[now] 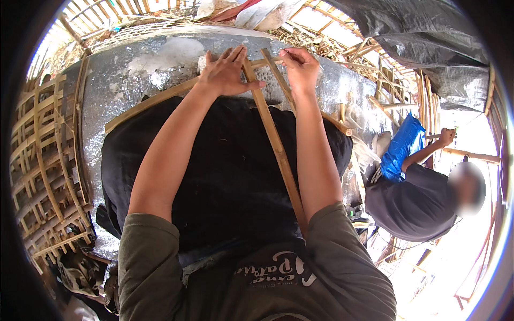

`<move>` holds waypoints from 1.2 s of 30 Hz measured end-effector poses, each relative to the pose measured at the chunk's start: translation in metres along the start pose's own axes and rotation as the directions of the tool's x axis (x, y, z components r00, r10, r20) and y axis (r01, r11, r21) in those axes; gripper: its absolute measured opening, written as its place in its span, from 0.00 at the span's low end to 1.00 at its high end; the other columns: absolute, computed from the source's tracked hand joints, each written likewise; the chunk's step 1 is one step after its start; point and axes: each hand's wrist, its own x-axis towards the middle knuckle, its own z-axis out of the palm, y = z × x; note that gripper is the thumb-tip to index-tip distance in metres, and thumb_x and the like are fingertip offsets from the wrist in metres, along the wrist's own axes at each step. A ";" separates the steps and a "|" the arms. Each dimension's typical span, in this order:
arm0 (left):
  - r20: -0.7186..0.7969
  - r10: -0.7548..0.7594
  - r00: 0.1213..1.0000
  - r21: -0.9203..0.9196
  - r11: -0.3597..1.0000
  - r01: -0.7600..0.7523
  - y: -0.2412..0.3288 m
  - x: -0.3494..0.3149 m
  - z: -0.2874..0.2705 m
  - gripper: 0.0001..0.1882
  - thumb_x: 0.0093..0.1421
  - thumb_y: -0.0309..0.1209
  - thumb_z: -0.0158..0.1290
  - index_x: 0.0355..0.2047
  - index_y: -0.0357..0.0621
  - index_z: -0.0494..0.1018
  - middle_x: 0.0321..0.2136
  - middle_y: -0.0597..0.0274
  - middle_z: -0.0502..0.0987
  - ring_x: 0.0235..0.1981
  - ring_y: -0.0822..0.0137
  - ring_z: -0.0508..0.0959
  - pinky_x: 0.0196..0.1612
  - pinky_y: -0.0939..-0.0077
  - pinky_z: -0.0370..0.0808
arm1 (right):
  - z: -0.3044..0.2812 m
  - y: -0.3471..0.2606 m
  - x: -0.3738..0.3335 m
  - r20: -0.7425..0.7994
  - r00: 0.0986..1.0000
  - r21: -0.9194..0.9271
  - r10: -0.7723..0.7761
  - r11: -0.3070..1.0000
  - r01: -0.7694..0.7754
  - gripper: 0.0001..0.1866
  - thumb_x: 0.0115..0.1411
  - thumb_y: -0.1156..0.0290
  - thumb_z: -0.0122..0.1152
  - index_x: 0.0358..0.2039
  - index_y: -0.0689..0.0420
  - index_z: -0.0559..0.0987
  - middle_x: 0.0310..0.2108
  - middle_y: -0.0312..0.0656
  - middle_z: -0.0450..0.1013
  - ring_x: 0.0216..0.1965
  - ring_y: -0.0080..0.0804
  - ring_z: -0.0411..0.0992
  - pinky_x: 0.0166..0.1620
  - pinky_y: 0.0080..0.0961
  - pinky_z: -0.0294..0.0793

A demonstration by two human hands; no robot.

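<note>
My left hand (226, 74) lies with its fingers stretched out over bamboo slats, its thumb across a long bamboo slat (277, 147). That slat slants from the fingertips down toward my right upper arm. My right hand (301, 65) is closed in a pinch at the end of a short, thin bamboo strip (263, 62), which runs crosswise between the hands. A second slanting slat (279, 79) passes just left of the right hand. Below the left hand, another bamboo slat (152, 101) crosses the top of black cloth (214, 155) spread under my arms.
A grey, worn surface (115, 80) lies beyond the cloth. Woven bamboo lattice (48, 155) stands at the left. At the right, a co-worker in a dark shirt (412, 206) sits by a blue plastic bundle (402, 145), one hand raised. Dark sheeting (417, 37) hangs upper right.
</note>
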 end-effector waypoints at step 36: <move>0.016 0.025 1.000 -0.012 1.000 -0.025 -0.005 0.001 0.003 0.65 0.47 0.81 0.45 0.73 0.47 0.48 0.74 0.63 0.49 0.74 0.61 0.51 0.71 0.33 0.45 | 0.052 -0.009 -0.012 0.282 0.959 -0.517 0.020 0.845 0.134 0.04 0.57 0.73 0.70 0.34 0.57 0.86 0.30 0.41 0.83 0.32 0.23 0.81 0.38 0.21 0.80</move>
